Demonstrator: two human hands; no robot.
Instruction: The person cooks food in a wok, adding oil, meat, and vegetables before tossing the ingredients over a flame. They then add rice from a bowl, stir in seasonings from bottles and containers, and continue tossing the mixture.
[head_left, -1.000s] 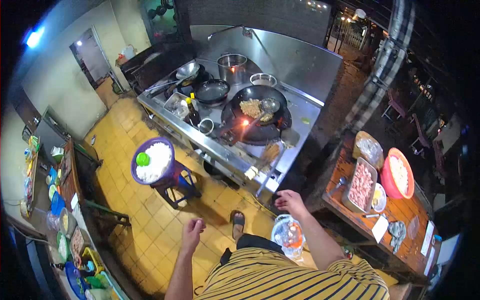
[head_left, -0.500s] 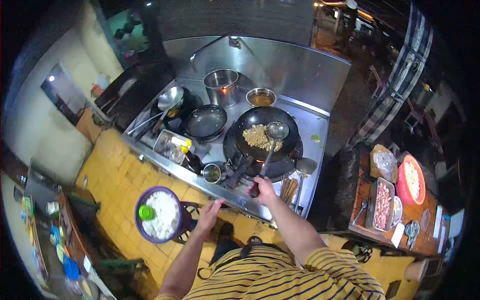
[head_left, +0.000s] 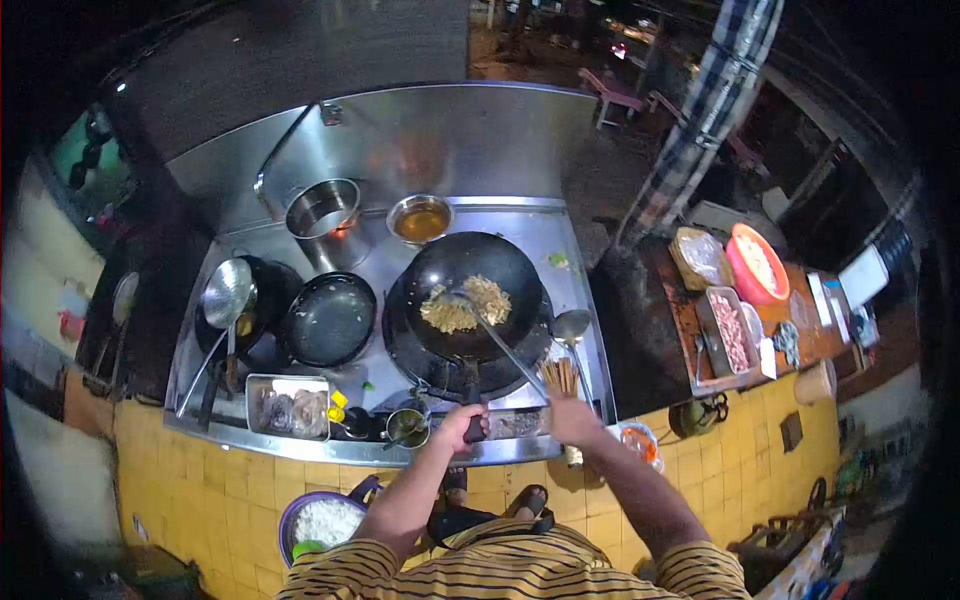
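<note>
A black wok (head_left: 430, 270) sits on the burner with fried rice-like crumbly food (head_left: 488, 302) in it. My left hand (head_left: 457, 430) is closed around the wok's dark handle (head_left: 476, 404) at the stove's front. To its right, my right hand (head_left: 577, 423) grips the end of a long-handled ladle (head_left: 512, 354). The ladle slants up to the left, its bowl down among the food and partly hidden. Just beside my right hand stand several wooden sticks (head_left: 557, 376), and a second ladle (head_left: 571, 327) rests behind them.
Left of the wok are a black pan (head_left: 330, 320), a strainer (head_left: 228, 292), a steel pot (head_left: 325, 225) and a metal tray (head_left: 263, 408). A bowl of brown liquid (head_left: 421, 220) stands behind. Rice fills a purple tub (head_left: 290, 515) below; a side table (head_left: 690, 330) holds chopped meat (head_left: 733, 335).
My left hand has come from beyond the stove edge onto the wok handle. The ladle's bowl has shifted left into the food, its handle now slanting more. My view has turned right.
</note>
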